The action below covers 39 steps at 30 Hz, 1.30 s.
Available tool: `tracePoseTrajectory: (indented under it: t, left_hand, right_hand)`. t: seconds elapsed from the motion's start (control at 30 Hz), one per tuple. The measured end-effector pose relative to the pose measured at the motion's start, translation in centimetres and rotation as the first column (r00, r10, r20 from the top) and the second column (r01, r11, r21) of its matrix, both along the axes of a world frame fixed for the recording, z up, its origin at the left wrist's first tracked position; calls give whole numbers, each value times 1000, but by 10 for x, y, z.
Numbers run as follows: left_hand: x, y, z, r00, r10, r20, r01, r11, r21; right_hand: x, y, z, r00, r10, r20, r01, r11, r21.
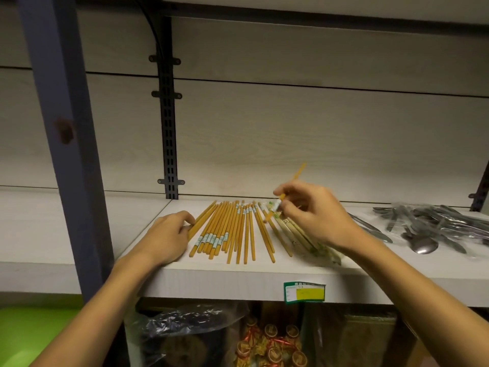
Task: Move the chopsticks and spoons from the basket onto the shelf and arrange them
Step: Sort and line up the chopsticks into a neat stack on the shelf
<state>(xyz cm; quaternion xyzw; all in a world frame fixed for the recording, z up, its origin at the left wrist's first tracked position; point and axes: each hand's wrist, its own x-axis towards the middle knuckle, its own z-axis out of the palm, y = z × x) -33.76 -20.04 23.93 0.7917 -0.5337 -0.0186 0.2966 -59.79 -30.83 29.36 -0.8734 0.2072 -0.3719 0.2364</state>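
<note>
Several yellow wooden chopsticks [232, 230] lie side by side on the white shelf [238, 282], some with small paper bands. My left hand [165, 235] rests flat on the shelf, its fingertips touching the leftmost chopsticks. My right hand [315, 210] is raised just above the shelf and pinches one blurred yellow chopstick [300, 172] that points up and away. Under that hand lies a pack of paler chopsticks in a clear wrapper [304, 238]. A heap of metal spoons in clear plastic [434, 229] sits on the shelf to the right. No basket is in view.
A blue upright post [66, 144] stands at the left, and a black slotted bracket [168, 123] runs up the back wall. A green and yellow price label [304, 291] is stuck on the shelf's front edge. Bagged goods [185, 332] fill the space below.
</note>
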Motion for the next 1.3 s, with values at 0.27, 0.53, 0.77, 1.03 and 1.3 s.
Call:
tracePoseTrajectory:
  t: [0.27, 0.53, 0.77, 1.03, 1.3]
  left_hand:
    - [-3, -1, 3, 1000, -7, -14, 7, 1000, 4]
    - [-10, 2, 6, 970, -241, -29, 242, 968, 61]
    - [-9, 3, 3, 938, -344, 47, 328, 922, 206]
    - [-8, 1, 2, 947, -311, -82, 318, 944, 92]
    - [-11, 5, 5, 941, -335, 45, 321, 927, 195]
  right_hand:
    - [11, 5, 36, 857, 9, 516, 94, 980, -173]
    - [32, -40, 18, 853, -277, 442, 214, 959, 186]
    - [63, -75, -31, 912, -391, -125, 410, 866, 285]
    - [67, -50, -27, 957, -267, -110, 270, 963, 12]
    - [71, -5, -30, 876, 36, -481, -170, 957, -237]
